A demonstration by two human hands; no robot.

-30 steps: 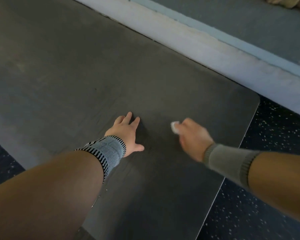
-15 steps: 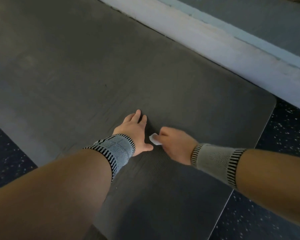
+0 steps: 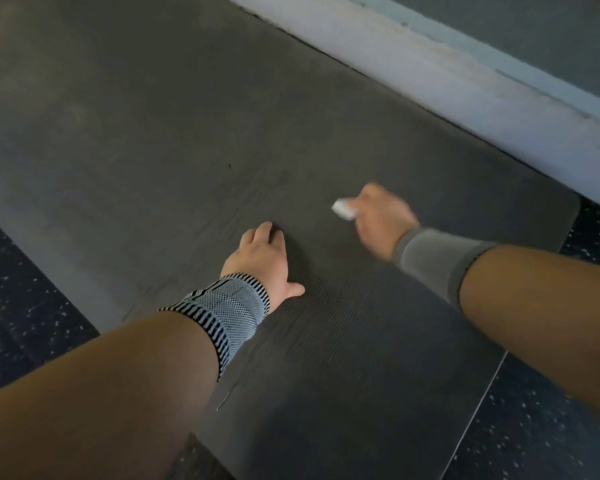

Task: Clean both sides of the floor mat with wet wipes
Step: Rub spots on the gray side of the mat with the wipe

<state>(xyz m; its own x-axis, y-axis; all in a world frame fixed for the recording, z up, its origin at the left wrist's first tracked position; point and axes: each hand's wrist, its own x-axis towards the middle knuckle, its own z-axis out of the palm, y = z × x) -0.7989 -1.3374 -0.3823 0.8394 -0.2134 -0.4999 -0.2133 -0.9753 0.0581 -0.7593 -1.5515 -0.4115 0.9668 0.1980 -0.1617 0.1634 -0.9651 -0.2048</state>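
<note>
A dark grey floor mat (image 3: 153, 140) lies flat on the floor and fills most of the view, with a fine ribbed texture near me. My left hand (image 3: 262, 259) presses flat on the mat, fingers straight and thumb spread to the right. My right hand (image 3: 381, 216) is blurred with motion to the right of it and grips a small folded white wet wipe (image 3: 343, 208) against the mat. Both wrists wear knitted grey bands.
A pale blue-white raised ledge (image 3: 465, 84) runs along the mat's far edge, with a grey-blue surface beyond it. Dark speckled flooring (image 3: 541, 427) shows to the right of the mat and at the left (image 3: 18, 306).
My right hand swept the wipe left until it met my left hand, then back out to the right and farther away. My left hand stayed pressed on the mat.
</note>
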